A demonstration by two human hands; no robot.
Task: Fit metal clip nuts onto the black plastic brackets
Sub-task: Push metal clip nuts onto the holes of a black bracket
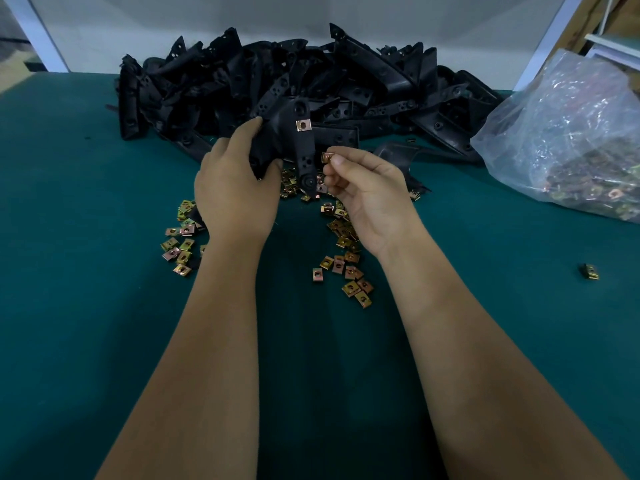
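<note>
Bracket (277, 140), gripped in the left hand (235, 188): black throughout, matt. Clip nut (302, 125) fitted on the bracket, above the right hand (367, 192): coppery, with a dark centre hole. Clip nut (327, 156) pinched at the right fingertips: copper-brown. Loose clip nuts (349, 271), scattered below and beside both hands: mixed brass-yellow, olive and pinkish copper tones were noted. Heap of brackets (346, 81) beyond the hands: uniformly black. Table cover (86, 306): plain dark teal, unpatterned. Bag (571, 133), far right of the right hand: clear, glossy, with yellowish and dark contents recorded.
</note>
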